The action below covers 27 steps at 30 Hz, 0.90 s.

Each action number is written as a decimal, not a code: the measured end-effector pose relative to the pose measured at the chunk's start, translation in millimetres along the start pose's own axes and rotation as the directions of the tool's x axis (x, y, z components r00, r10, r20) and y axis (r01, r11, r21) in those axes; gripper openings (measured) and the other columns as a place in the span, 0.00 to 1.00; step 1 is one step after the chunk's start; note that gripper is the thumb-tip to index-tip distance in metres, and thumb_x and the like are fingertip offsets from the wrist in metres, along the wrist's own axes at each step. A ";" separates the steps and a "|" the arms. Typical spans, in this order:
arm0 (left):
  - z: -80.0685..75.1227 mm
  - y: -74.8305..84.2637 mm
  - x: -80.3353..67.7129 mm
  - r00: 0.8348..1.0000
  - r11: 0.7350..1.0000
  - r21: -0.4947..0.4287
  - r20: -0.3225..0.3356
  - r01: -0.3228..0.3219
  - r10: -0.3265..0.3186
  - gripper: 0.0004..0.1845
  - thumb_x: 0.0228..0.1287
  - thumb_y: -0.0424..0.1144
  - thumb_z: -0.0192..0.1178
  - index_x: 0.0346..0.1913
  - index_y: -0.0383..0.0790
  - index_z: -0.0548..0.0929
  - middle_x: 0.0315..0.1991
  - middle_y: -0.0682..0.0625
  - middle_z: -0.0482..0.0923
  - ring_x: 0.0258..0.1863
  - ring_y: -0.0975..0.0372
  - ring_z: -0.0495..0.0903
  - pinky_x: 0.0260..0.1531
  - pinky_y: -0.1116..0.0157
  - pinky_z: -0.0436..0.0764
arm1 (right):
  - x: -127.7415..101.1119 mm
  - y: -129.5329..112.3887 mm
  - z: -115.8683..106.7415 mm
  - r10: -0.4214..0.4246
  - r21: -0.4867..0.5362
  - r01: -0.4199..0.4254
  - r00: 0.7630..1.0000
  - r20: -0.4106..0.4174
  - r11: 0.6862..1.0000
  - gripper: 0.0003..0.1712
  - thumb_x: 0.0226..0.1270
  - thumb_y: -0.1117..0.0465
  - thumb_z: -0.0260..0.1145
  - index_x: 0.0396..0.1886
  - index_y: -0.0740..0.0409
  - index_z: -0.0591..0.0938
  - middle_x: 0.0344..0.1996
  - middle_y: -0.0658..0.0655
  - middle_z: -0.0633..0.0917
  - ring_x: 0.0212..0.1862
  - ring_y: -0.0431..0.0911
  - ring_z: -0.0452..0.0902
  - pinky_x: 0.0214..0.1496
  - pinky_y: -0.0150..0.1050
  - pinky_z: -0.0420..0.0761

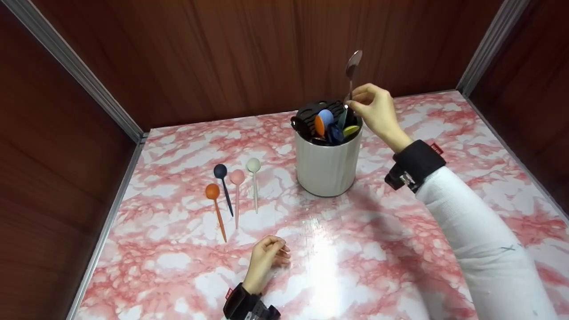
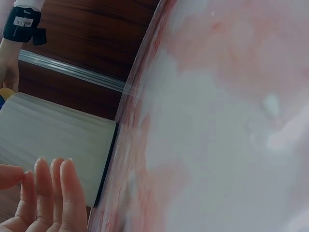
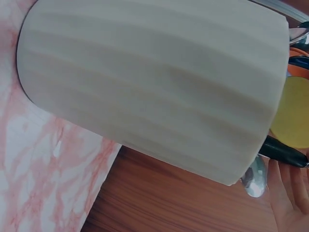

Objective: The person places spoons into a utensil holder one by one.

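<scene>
My right hand point(image 1: 354, 105) is raised over the far rim of a white ribbed cup point(image 1: 326, 166) and pinches the handle of a metal spoon point(image 1: 353, 66), whose bowl points up. Inside the cup stand several coloured spoons point(image 1: 326, 122) and black utensils. The right wrist view shows the cup point(image 3: 154, 87) close up, with a yellow spoon bowl point(image 3: 292, 116) at its mouth. My left hand point(image 1: 278, 251) rests on the pink marble table point(image 1: 355, 258) near the front, fingers loosely curled and holding nothing. In the left wrist view its fingers point(image 2: 48, 193) sit in front of the cup point(image 2: 53, 140).
Left of the cup, an orange spoon point(image 1: 215, 209), a navy spoon point(image 1: 223, 184), a pink spoon point(image 1: 237, 191) and a pale green spoon point(image 1: 254, 180) lie side by side. Brown wooden walls with metal corner strips close in the table on three sides.
</scene>
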<state>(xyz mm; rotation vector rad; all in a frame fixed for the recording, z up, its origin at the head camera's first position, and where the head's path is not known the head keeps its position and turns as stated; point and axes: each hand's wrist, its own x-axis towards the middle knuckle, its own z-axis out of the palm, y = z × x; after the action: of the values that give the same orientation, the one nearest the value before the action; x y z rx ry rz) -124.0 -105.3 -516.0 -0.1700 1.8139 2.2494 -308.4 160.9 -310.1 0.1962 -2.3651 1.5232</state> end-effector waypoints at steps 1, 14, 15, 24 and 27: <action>0.1 -0.4 0.2 1.000 1.000 -0.001 0.002 0.000 0.000 0.05 0.63 0.32 0.52 0.37 0.32 0.75 0.25 0.52 0.77 0.23 0.64 0.79 0.26 0.67 0.83 | -0.2 1.4 0.0 0.001 0.004 -0.001 1.000 0.002 1.000 0.11 0.57 0.69 0.64 0.38 0.72 0.77 0.24 0.46 0.80 0.23 0.26 0.73 0.27 0.18 0.76; 0.5 -1.5 1.0 1.000 1.000 0.012 -0.004 0.005 -0.005 0.08 0.64 0.33 0.52 0.39 0.29 0.74 0.25 0.52 0.78 0.23 0.64 0.79 0.27 0.67 0.83 | -5.1 16.5 1.2 0.018 -0.023 -0.017 0.999 0.040 1.000 0.09 0.57 0.72 0.61 0.36 0.75 0.81 0.22 0.41 0.79 0.23 0.23 0.73 0.29 0.17 0.77; 0.4 -1.4 1.0 1.000 1.000 0.012 -0.004 0.006 -0.006 0.07 0.64 0.33 0.52 0.39 0.29 0.74 0.25 0.52 0.78 0.23 0.64 0.79 0.27 0.67 0.83 | -5.4 17.7 0.4 0.015 -0.034 -0.014 0.999 0.039 0.999 0.09 0.57 0.72 0.62 0.36 0.74 0.81 0.23 0.41 0.79 0.23 0.23 0.73 0.29 0.17 0.76; 0.9 -0.9 1.7 1.000 1.000 0.006 0.001 0.004 -0.004 0.06 0.64 0.33 0.52 0.38 0.31 0.75 0.25 0.52 0.77 0.23 0.65 0.79 0.27 0.68 0.83 | -11.8 24.5 -10.8 -0.003 -0.009 0.003 1.000 0.029 1.000 0.10 0.57 0.70 0.62 0.38 0.73 0.81 0.24 0.37 0.80 0.28 0.26 0.75 0.33 0.18 0.76; 1.6 -0.5 2.3 1.000 1.000 0.001 -0.002 0.009 -0.009 0.05 0.64 0.32 0.53 0.37 0.32 0.75 0.25 0.52 0.77 0.23 0.65 0.79 0.26 0.69 0.83 | -14.4 26.8 -13.8 -0.004 0.036 0.003 1.000 0.020 0.999 0.10 0.57 0.72 0.61 0.38 0.74 0.81 0.24 0.37 0.80 0.28 0.27 0.76 0.33 0.19 0.78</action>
<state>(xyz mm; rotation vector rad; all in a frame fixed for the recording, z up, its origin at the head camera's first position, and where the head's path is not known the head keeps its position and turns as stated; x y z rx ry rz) -126.0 -103.4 -516.7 -0.1800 1.8115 2.2434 -299.9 183.8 -332.8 0.2249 -2.3526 1.5707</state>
